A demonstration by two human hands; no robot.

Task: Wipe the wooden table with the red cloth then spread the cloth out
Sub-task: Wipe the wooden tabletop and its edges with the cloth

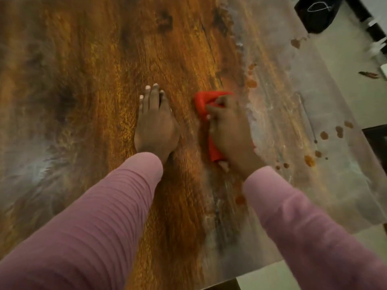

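Right hand [230,130], fingers curled, grips a bunched red cloth [204,103] and presses it against the wooden table [94,70], near the middle of the tabletop. Cloth shows beyond the fingers and again under the heel of the palm. Left hand [156,126] lies palm down on the bare wood just to the left of the cloth, fingers straight and close together, holding nothing. Both arms wear pink ribbed sleeves [100,216]. To the right of the cloth the wood looks pale and streaked, with small brown spots [324,135] scattered toward the table's right edge. Well beyond the cloth, to its far right, a black bag [316,13] sits on the floor; its contents cannot be made out. The right arm is blurred.
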